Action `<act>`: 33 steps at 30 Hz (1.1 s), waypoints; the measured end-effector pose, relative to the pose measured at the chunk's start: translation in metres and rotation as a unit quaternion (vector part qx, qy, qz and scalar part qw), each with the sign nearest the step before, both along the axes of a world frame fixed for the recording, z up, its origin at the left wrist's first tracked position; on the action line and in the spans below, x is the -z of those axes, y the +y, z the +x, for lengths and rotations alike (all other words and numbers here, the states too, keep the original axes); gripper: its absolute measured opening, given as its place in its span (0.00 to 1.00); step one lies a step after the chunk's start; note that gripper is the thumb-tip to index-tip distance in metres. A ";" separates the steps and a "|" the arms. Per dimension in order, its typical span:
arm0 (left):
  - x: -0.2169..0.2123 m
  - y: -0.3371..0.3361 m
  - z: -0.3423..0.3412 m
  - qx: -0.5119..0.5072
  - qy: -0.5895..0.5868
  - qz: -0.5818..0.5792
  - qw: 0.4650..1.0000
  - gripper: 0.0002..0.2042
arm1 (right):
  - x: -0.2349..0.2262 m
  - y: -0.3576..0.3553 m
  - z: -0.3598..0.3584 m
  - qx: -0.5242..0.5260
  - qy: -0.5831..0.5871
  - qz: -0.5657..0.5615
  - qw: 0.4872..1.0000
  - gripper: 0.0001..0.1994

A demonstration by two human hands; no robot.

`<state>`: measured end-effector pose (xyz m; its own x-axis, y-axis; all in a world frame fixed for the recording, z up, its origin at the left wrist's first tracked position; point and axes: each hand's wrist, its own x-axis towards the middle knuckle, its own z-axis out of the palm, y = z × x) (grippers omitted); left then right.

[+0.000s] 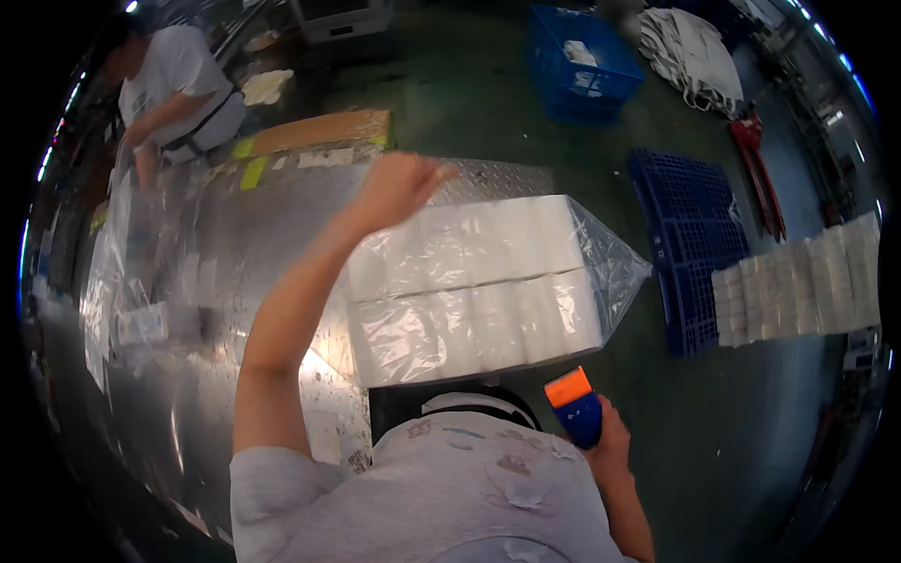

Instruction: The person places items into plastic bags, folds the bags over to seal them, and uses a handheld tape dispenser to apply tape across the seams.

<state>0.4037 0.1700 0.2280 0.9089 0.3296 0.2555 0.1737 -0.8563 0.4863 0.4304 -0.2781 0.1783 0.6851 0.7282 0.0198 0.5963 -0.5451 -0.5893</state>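
A large clear plastic bag wraps two rows of white soft-looking packs, resting on a metal table in front of me. Its right end tapers to a gathered point that hangs beyond the packs. My left hand is raised over the far left part of the bag, fingers curled together and slightly blurred. What they pinch, if anything, I cannot make out. Low at the right, close to my body, my right hand grips a blue handheld tool with a wide orange head, held apart from the bag.
The metal table spreads left, with loose clear film and a cardboard piece on it. A co-worker bends at the far left. On the floor are blue crates, a blue pallet and wrapped white packs.
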 end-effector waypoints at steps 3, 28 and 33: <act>0.018 0.029 0.053 0.032 0.009 0.028 0.999 0.19 | 0.016 0.005 -0.015 0.063 0.021 -0.001 0.998 0.38; 0.127 -0.076 0.094 0.093 -0.034 -0.023 0.995 0.25 | 0.129 0.048 -0.036 0.236 0.209 0.081 0.946 0.32; 0.146 -0.124 0.074 0.143 -0.063 0.035 0.987 0.38 | 0.111 0.041 -0.065 0.259 0.164 0.069 0.949 0.31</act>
